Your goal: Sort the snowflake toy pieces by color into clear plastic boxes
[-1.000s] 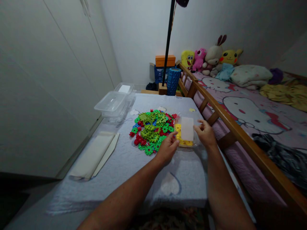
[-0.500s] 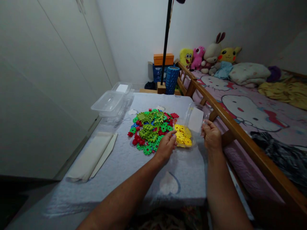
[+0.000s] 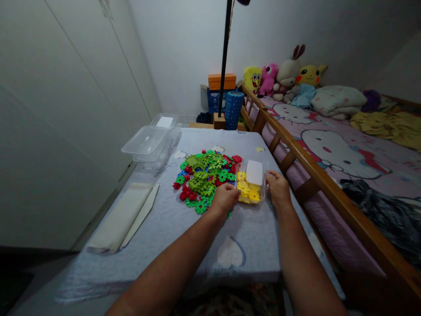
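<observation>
A clear plastic container [image 3: 262,202] with yellow flower-shaped plastic pieces [image 3: 247,193] in it stands on the right part of the table. Its clear lid [image 3: 255,172], bearing a white label, lies over the top; whether it is pressed down all round I cannot tell. My left hand [image 3: 225,197] pinches the container's left side. On the right, my right hand [image 3: 278,186] grips the lid's edge between thumb and fingers. Just left of the container spreads a pile of green, red and blue plastic pieces [image 3: 204,175], partly behind my left hand.
Stacked clear containers [image 3: 148,140] stand at the table's far left, beside another labelled lid [image 3: 165,121]. A folded cream cloth [image 3: 125,215] lies at the left. The wooden bed rail [image 3: 296,153] runs close along the right side. A black pole [image 3: 224,61] rises behind the table.
My right hand has brought the raised lid down and leftward over the yellow pieces. My left hand stays at the container's left side, its fingers now more curled.
</observation>
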Available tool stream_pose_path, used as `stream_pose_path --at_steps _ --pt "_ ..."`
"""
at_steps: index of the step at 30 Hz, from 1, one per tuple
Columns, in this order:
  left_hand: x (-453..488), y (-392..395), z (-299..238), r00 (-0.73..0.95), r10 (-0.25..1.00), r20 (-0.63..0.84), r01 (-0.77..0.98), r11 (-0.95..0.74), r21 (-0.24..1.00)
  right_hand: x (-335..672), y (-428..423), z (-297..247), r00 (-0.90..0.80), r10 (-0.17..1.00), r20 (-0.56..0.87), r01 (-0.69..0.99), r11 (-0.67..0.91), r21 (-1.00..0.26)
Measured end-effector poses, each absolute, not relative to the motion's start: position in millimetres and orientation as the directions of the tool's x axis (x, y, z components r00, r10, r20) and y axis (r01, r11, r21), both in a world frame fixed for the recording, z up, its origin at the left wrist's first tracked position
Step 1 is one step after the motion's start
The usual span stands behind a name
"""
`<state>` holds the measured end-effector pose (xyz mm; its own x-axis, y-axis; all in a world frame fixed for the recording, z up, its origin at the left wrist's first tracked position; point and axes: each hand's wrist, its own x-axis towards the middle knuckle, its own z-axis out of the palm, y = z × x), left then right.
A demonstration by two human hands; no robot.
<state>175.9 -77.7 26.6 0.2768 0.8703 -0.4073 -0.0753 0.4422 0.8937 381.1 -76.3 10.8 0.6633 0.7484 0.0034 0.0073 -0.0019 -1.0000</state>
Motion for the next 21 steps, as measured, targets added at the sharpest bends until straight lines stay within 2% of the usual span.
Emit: stream_pose_path --at_steps 6,13,21 --pt "165.3 -79.7 38.0 0.235 0.930 -0.283 -0.130 0.319 0.939 382.8 -77.4 9.6 0.589 0.806 -0.053 -0.117 0.020 -0.993" --pt "132.3 -77.8 61.9 0.211 0.964 -0.163 -0.152 0.197 0.969 378.1 -77.0 10.3 0.515 0.856 -0.033 -0.256 0.117 -0.960" --pt "68.7 -56.7 86.3 0.009 0.997 -0.072 -0.149 0.072 0.986 370.8 -74.1 9.5 0.476 0.873 -0.103 -0.322 0.064 -0.944"
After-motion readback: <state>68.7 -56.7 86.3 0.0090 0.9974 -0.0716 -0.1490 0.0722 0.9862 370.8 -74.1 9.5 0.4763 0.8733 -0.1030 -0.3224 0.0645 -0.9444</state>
